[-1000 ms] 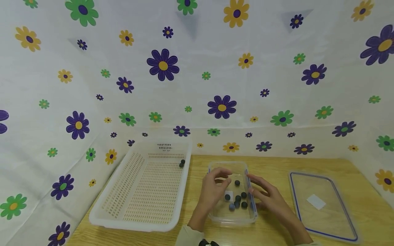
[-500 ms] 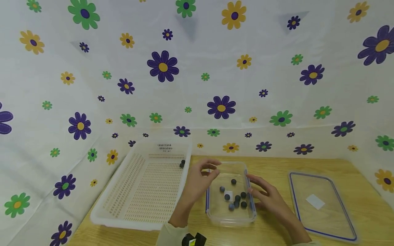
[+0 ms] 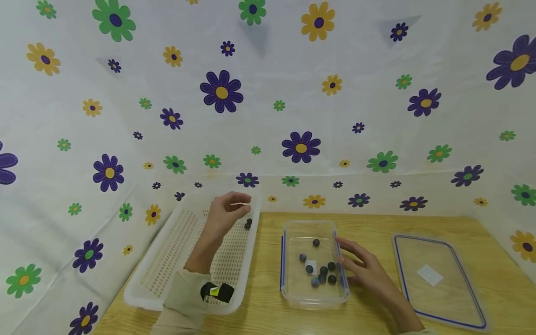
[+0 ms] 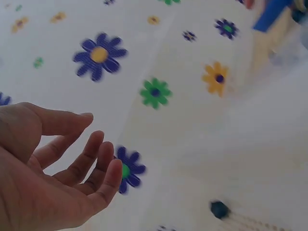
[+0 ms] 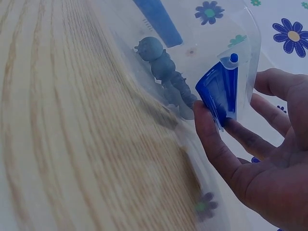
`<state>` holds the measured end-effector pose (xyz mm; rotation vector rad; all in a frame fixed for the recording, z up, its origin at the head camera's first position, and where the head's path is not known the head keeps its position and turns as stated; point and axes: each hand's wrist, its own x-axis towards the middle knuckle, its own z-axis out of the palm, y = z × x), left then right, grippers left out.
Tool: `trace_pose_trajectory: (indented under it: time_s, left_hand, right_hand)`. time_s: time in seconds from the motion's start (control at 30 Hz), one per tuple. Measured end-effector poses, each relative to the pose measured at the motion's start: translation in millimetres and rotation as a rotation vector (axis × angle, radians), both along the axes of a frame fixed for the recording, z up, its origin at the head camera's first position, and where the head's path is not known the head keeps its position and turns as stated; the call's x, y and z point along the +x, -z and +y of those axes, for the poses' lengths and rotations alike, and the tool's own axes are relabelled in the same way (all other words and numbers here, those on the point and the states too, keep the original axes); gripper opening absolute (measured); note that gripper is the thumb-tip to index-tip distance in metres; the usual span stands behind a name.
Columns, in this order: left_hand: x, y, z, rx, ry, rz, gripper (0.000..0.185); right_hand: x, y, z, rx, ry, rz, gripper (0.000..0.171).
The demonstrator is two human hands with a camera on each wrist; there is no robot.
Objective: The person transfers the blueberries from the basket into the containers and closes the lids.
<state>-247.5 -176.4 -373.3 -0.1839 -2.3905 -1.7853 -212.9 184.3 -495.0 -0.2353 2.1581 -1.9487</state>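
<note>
My left hand point(image 3: 226, 214) hovers over the right part of a white perforated plastic basket point(image 3: 144, 279). In the left wrist view, its bent fingers have nothing between them. Two blueberries point(image 3: 248, 224) lie near the basket's right wall. A clear plastic food container point(image 3: 289, 298) stands to the right, with several blueberries point(image 3: 324, 270) scattered on its bottom. My right hand point(image 3: 370, 272) holds the container's right side. Seen from the right wrist, thumb and fingers lie around a blue clip flap point(image 5: 219, 91), and blueberries point(image 5: 162, 67) show through the wall.
A clear lid point(image 3: 444, 293) with a blue seal lies on the wooden table point(image 3: 372, 223) at the right. White cloth point(image 3: 268, 60) printed with flowers walls in the back and sides. A gap of bare table separates basket and container.
My left hand has left the container and moved left over the basket. One more blueberry shows on the left of the container, and the farthest one has rolled slightly back. My right hand stays put.
</note>
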Motion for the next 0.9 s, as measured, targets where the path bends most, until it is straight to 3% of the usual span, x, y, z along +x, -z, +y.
trace_pose_trajectory:
  time_s: [0.4, 0.57, 0.7, 0.9]
  left_hand:
    - [-45.8, 59.5, -29.4, -0.002, -0.031, -0.206, 0.025]
    - [-56.2, 77.1, -37.1, -0.032, -0.083, -0.275, 0.025]
    - [-62.7, 88.7, -38.3, -0.05, -0.065, -0.319, 0.026]
    - [-71.1, 100.6, -41.2, -0.172, -0.021, -0.33, 0.026]
  right_hand:
    - [-1.6, 1.8, -3.1, 0.023, 0.023, -0.001, 0.055]
    - [-2.1, 0.5, -4.0, 0.009, 0.011, -0.004, 0.054]
    - [-1.7, 0.0, -2.7, 0.019, 0.024, -0.007, 0.054]
    - [-2.5, 1.5, -1.5, 0.025, 0.029, -0.002, 0.055]
